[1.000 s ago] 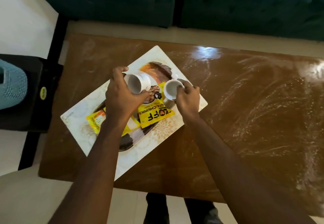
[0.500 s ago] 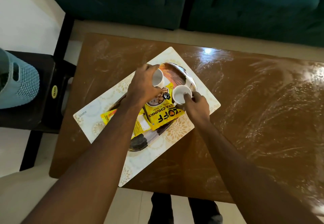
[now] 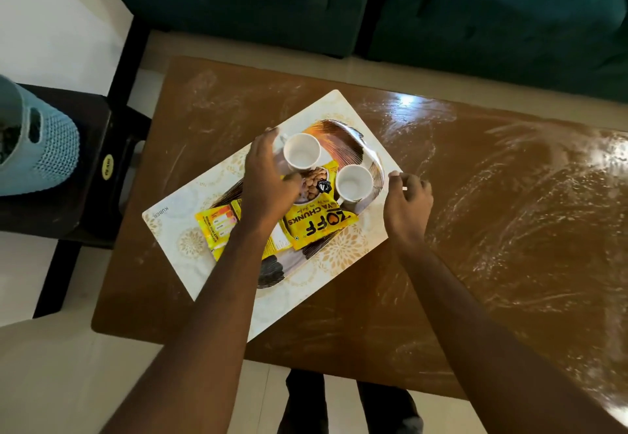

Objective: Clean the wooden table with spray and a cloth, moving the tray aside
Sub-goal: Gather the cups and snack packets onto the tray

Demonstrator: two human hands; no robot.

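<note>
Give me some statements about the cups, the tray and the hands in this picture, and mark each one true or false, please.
1. Both white cups stand upright on the tray. True: the far cup and the near cup show open mouths.
2. The right hand holds a cup. False: it is beside the tray's right rim, holding nothing.
3. A yellow packet lies on the tray. True.
4. The tray sits directly on the wooden table. False: a patterned mat lies under it.
5. The left hand rests on the sofa. False: it is over the tray, next to the far cup.
</note>
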